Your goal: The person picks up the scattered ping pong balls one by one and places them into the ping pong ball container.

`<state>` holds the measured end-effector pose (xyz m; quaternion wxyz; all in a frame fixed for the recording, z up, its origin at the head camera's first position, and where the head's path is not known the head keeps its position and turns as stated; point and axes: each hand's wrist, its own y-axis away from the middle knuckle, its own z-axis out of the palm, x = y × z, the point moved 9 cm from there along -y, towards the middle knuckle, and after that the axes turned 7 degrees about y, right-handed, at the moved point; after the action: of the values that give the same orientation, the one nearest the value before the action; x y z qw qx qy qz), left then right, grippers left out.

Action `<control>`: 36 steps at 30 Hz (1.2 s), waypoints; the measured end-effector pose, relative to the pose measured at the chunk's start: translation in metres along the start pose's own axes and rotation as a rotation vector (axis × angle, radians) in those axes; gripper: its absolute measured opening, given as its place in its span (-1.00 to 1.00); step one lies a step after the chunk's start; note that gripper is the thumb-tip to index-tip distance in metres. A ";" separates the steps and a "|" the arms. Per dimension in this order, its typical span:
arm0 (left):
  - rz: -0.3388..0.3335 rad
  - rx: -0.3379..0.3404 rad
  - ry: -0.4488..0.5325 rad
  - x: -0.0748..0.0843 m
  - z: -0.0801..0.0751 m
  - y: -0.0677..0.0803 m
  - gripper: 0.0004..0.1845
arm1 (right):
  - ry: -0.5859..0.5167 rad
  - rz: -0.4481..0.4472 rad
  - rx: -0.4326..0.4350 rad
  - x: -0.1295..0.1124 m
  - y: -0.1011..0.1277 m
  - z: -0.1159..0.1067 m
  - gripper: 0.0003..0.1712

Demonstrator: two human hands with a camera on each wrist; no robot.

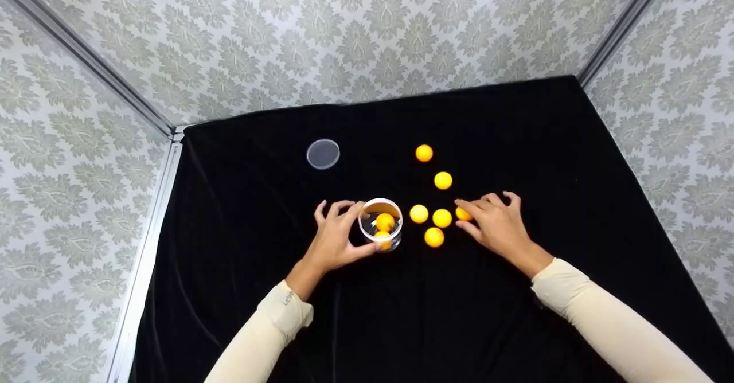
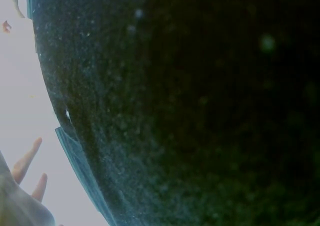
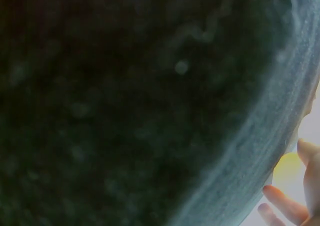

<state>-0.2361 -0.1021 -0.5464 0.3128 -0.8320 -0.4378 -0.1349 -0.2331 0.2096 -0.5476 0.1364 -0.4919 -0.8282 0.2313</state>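
Note:
A clear plastic cup (image 1: 381,224) stands upright on the black cloth (image 1: 401,314) with two orange balls inside. My left hand (image 1: 338,235) curls round the cup from its left side, thumb at the near wall. My right hand (image 1: 494,222) pinches an orange ball (image 1: 463,214) between thumb and forefinger, low on the cloth. Three more orange balls (image 1: 434,222) lie clustered between the cup and that hand. Two others (image 1: 433,167) lie farther back. The right wrist view shows fingertips (image 3: 285,203) beside a yellow ball (image 3: 288,170); both wrist views are mostly dark cloth.
A clear round lid (image 1: 323,153) lies flat on the cloth at the back left. Patterned walls (image 1: 367,33) enclose the table on three sides, with a metal rail (image 1: 149,245) along the left edge.

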 end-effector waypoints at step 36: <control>-0.016 -0.017 0.005 -0.002 0.001 0.000 -0.01 | -0.065 -0.003 0.096 -0.034 -0.038 -0.042 -0.48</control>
<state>-0.2377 -0.1029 -0.5478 0.3058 -0.8307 -0.4426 -0.1430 -0.2264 0.1748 -0.4922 0.1330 -0.4760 -0.8208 0.2864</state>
